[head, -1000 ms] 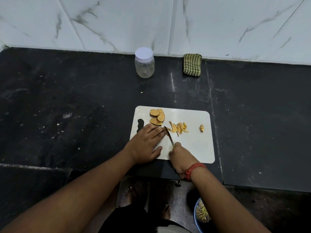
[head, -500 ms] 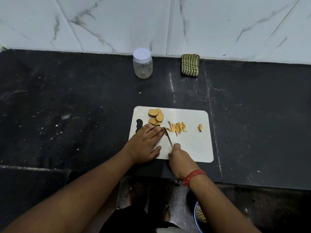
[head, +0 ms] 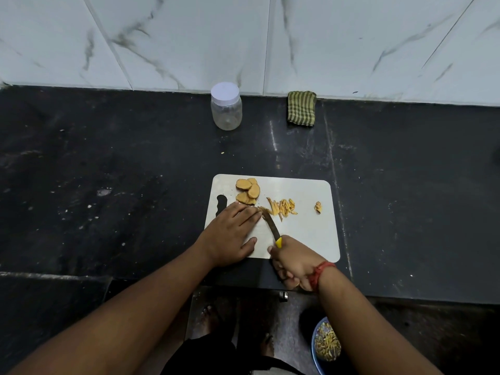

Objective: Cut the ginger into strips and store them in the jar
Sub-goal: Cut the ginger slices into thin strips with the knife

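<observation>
On the white cutting board (head: 311,231), the left hand (head: 230,234) is being laid palm-down, fingers extended and flat, with the fingertips (head: 255,212) pressed over a ginger piece at the blade. The right hand (head: 295,262) is being kept closed around the yellow handle of the knife (head: 270,226); its blade is being angled away from the body, the tip touching the ginger just beside the left fingertips. Ginger slices (head: 247,190) are being kept stacked near the far left corner of the board, ginger strips (head: 282,208) just right of the blade, and a small scrap (head: 318,207) further right. The jar (head: 226,106), lidded in white, is standing well apart by the wall; nothing is seen inside. A blue bowl (head: 313,347) on the floor is holding yellowish trimmings. No writing is legible.
</observation>
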Tool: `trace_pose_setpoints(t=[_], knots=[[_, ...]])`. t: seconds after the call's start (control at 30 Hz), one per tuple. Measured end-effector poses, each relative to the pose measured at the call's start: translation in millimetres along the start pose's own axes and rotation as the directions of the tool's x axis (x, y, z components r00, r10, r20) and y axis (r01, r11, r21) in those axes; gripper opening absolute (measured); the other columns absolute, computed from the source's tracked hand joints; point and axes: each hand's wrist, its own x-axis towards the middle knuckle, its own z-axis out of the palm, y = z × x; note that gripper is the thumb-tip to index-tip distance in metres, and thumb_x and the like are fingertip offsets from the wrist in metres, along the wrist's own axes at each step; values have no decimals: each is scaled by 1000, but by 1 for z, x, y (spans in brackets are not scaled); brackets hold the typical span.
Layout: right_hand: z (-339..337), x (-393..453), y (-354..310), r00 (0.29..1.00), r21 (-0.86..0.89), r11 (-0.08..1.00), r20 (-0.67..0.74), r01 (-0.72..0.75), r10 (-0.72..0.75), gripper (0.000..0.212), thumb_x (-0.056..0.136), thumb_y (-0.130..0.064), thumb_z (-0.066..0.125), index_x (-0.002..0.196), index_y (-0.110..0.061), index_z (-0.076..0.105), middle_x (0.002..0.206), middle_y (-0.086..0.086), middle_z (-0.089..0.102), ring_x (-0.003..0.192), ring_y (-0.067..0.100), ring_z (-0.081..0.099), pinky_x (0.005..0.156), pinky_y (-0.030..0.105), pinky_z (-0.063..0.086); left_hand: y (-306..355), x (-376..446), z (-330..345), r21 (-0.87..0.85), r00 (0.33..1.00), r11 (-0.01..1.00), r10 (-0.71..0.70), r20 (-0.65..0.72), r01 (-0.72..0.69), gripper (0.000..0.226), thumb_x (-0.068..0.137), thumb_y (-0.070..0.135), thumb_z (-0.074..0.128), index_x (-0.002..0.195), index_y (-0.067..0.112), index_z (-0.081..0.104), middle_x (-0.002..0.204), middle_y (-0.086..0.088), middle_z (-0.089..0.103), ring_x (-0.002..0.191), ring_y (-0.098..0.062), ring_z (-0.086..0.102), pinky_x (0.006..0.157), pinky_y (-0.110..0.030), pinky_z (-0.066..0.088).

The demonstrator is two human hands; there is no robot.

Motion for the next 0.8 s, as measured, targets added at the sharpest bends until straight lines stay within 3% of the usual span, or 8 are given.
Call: trace_pose_setpoints(t=[0.1,0.17,0.27,0.33,0.4,0.5,0.6,0.8], knots=[[7,-5,-1,991,-403,912,-76,73,-112,6,98,-12,43,100,-9,38,72,5,49,64,23,52,50,24,34,1,0,0,0,1000,1000,7,-12,-7,64,94,46,51,144,6,53,142,-7,53,127,-25,47,116,-40,34],[16,-7,1,966,-519,848,-149,107,-212,11,97,-6,43,98,-9,33,70,-3,45,81,25,58,58,25,33,1,1,0,-1,1000,1000,8,-16,-8,64,95,46,51,144,6,53,142,-7,53,127,-25,47,116,-40,34],[23,-5,5,957,-548,835,-211,55,-201,10,98,-7,41,105,-8,35,72,-1,46,93,29,62,59,24,35,0,2,0,2,1000,1000,8,-15,-8,63,95,46,50,143,5,53,142,-8,54,127,-26,47,116,-41,33],[23,-5,9,960,-559,827,-196,56,-198,10,97,-5,41,105,-7,35,68,-2,43,81,26,60,47,18,27,0,1,1,-1,1000,1000,7,-14,-7,63,95,46,51,143,5,54,141,-8,54,127,-26,47,116,-41,33],[21,-8,10,961,-528,846,-191,72,-201,8,96,-4,39,100,-8,33,67,-2,43,68,20,52,44,18,23,0,0,2,-9,1000,1000,6,-13,-6,63,94,46,51,143,6,54,142,-7,54,128,-25,47,117,-41,33],[20,-9,8,959,-480,873,-198,83,-201,9,96,-4,38,97,-10,32,69,-2,44,63,16,46,50,24,30,-1,1,2,-9,1000,1000,3,-18,-3,63,94,46,52,143,6,54,142,-7,53,128,-25,46,117,-40,32],[22,-9,4,954,-465,881,-220,81,-204,10,96,-5,39,99,-10,32,73,-1,44,70,20,47,65,27,35,-1,0,1,-9,1000,1000,4,-14,-4,63,95,46,52,144,6,53,143,-7,53,128,-24,46,118,-40,31],[20,-13,5,956,-437,896,-224,73,-187,9,96,-5,36,102,-9,33,82,5,50,74,23,50,67,29,37,-1,1,2,-29,1000,1000,-1,-13,1,63,94,45,52,143,6,53,143,-6,52,129,-25,46,117,-41,32]])
